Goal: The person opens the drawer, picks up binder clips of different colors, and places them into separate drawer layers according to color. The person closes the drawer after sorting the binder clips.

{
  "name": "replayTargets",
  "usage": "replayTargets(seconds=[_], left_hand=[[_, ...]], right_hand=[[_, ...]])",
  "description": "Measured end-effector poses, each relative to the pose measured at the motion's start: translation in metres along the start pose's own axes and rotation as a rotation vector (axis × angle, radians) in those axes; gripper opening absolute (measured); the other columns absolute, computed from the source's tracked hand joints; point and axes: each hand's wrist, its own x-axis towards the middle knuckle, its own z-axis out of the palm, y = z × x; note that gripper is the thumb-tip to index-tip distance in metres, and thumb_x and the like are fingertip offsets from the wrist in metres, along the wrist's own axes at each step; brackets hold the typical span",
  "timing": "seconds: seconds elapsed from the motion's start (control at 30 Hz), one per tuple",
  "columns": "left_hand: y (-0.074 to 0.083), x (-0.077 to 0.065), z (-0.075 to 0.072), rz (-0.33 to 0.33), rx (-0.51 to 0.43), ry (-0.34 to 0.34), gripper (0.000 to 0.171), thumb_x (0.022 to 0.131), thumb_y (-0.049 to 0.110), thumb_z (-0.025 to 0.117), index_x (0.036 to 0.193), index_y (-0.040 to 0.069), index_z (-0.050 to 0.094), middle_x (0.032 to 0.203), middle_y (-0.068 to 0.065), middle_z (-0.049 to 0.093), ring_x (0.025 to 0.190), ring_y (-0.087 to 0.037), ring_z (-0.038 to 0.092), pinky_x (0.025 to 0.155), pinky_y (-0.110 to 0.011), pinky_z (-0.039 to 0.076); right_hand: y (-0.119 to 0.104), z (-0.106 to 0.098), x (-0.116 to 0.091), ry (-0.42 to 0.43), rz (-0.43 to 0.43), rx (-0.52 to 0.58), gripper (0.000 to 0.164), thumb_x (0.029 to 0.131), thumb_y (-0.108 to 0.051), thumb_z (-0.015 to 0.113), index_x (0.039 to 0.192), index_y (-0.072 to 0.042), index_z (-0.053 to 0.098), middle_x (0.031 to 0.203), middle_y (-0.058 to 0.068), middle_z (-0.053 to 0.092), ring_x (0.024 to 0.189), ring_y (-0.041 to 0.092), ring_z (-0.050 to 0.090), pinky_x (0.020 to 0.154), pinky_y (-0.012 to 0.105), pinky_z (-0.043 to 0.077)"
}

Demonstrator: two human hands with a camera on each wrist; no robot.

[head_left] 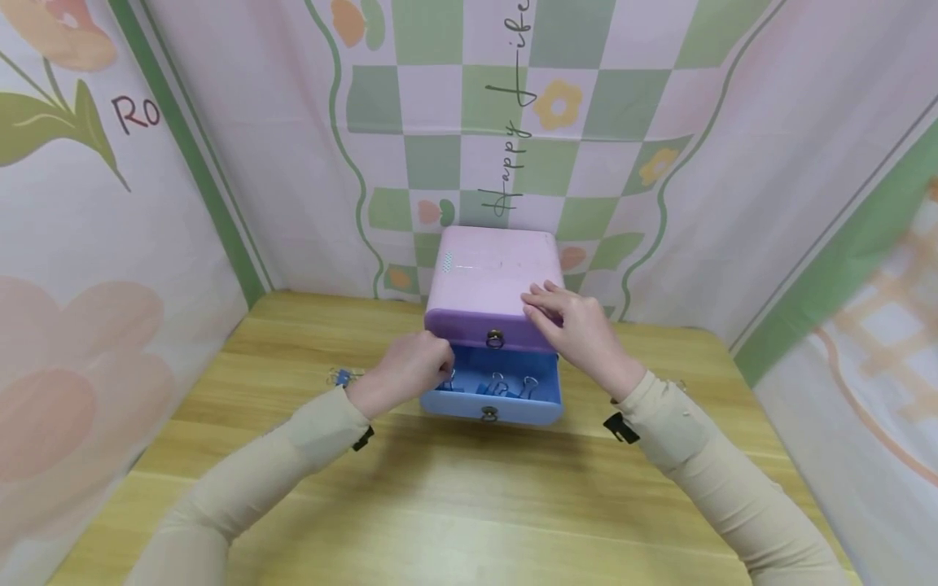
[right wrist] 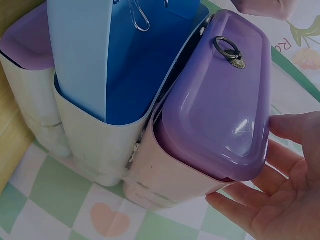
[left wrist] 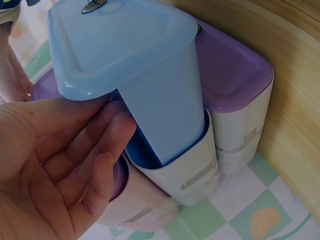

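Note:
A small drawer cabinet stands on the table, its pink top (head_left: pixel 491 264) above a purple upper drawer (head_left: pixel 462 327) pushed in. Below it, the light blue drawer (head_left: pixel 513 411) is pulled out, with several blue binder clips (head_left: pixel 500 386) inside. My left hand (head_left: pixel 412 364) reaches over the drawer's left side with bent fingers; its fingertips dip behind the blue drawer front (left wrist: pixel 130 55), and I cannot tell whether they pinch a clip. My right hand (head_left: pixel 579 325) rests extended fingers on the cabinet's top right front edge, beside the purple drawer front (right wrist: pixel 215 115).
Another purple drawer (left wrist: pixel 235 67) sits under the blue one. More binder clips (head_left: pixel 343 377) lie on the wooden table (head_left: pixel 454 505) left of the cabinet. Patterned cloth (head_left: pixel 432 163) hangs behind and along both sides.

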Motion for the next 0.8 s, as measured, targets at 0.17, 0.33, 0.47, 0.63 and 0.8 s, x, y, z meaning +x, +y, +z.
replayTargets(seconds=[0.17,0.33,0.47,0.63,0.8], left_hand=[[-0.0006,0.0000,-0.0002,0.024,0.026,0.002,0.017,0.077,0.015,0.065,0.060,0.017,0.063,0.054,0.009,0.053,0.048,-0.005,0.048,0.044,-0.017,0.040],[-0.0011,0.0001,-0.0005,0.039,0.055,-0.003,0.013,0.077,0.015,0.065,0.064,0.016,0.065,0.056,0.009,0.056,0.048,-0.005,0.049,0.044,-0.016,0.041],[-0.0016,0.0006,0.0011,0.032,0.057,-0.021,0.012,0.077,0.017,0.066,0.065,0.016,0.065,0.057,0.009,0.056,0.049,-0.005,0.049,0.045,-0.017,0.041],[-0.0028,-0.0001,0.0026,0.031,0.054,-0.014,0.016,0.078,0.013,0.063,0.062,0.016,0.063,0.055,0.008,0.054,0.048,-0.006,0.048,0.043,-0.018,0.040],[-0.0061,-0.0034,0.0007,0.042,0.011,0.024,0.018,0.077,0.009,0.062,0.060,0.015,0.060,0.056,0.008,0.053,0.051,-0.006,0.047,0.045,-0.017,0.040]], right_hand=[[0.0005,0.0014,0.0001,-0.005,0.001,-0.001,0.030,0.087,-0.029,0.055,0.108,-0.010,0.064,0.116,0.012,0.059,0.113,0.029,0.050,0.093,0.046,0.041],[-0.0011,0.0023,-0.0003,0.000,-0.002,-0.004,0.030,0.086,-0.030,0.057,0.107,-0.011,0.065,0.115,0.011,0.059,0.113,0.028,0.051,0.094,0.045,0.041],[-0.0015,0.0033,-0.0001,0.003,-0.005,-0.008,0.030,0.086,-0.030,0.057,0.107,-0.011,0.065,0.115,0.010,0.059,0.113,0.027,0.051,0.094,0.045,0.041],[-0.0013,0.0047,0.0007,0.001,-0.006,-0.004,0.030,0.086,-0.030,0.057,0.107,-0.011,0.065,0.115,0.010,0.059,0.113,0.028,0.051,0.094,0.045,0.041],[-0.0003,0.0057,0.0011,0.003,-0.007,0.000,0.029,0.086,-0.030,0.056,0.107,-0.011,0.065,0.115,0.011,0.059,0.112,0.029,0.051,0.094,0.046,0.041]])
